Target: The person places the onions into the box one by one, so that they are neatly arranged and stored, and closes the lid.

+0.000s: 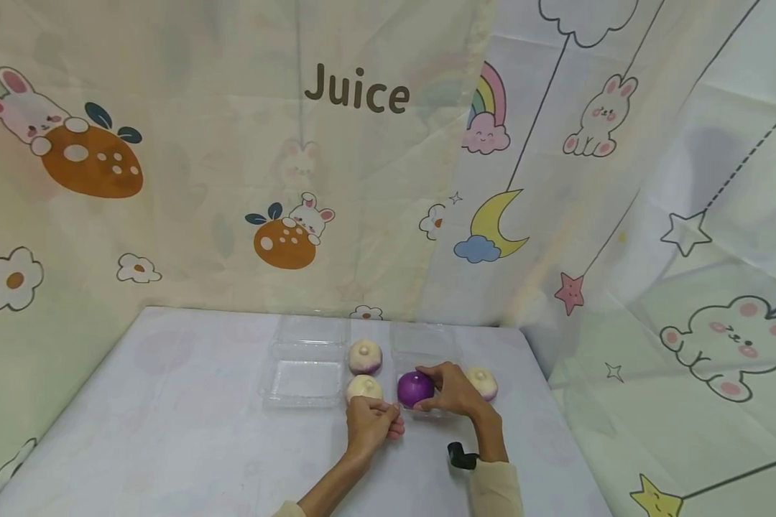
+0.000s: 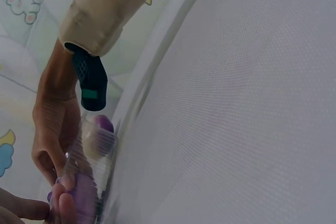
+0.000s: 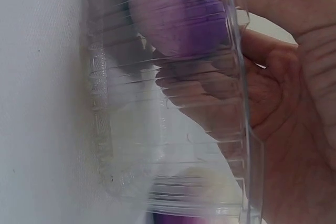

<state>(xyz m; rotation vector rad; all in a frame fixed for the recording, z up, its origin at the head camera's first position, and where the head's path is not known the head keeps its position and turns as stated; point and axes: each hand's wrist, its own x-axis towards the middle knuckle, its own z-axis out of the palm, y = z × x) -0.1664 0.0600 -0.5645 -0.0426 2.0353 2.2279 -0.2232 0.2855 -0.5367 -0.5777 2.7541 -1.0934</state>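
Note:
My right hand [image 1: 455, 390] grips a turnip [image 1: 415, 389], purple side up, between thumb and fingers. That turnip sits within the near half of the right clear plastic box [image 3: 239, 103]; through the box wall its pale side shows too. My left hand [image 1: 368, 427] is at the box's near left corner, thumb and fingers pinching the edge [image 2: 58, 203]. Just beyond the left hand lies a cream-topped turnip [image 1: 364, 388], partly hidden by it. Behind that sits another turnip [image 1: 365, 356], cream with a purple underside. A further turnip [image 1: 482, 383] lies right of the box.
Left of the turnips stands a second clear plastic box [image 1: 307, 380], its lid folded back. The right box's lid [image 1: 423, 341] also lies back. A white cloth covers the table [image 1: 168, 424]. Printed curtains [image 1: 375, 179] hang behind and beside it.

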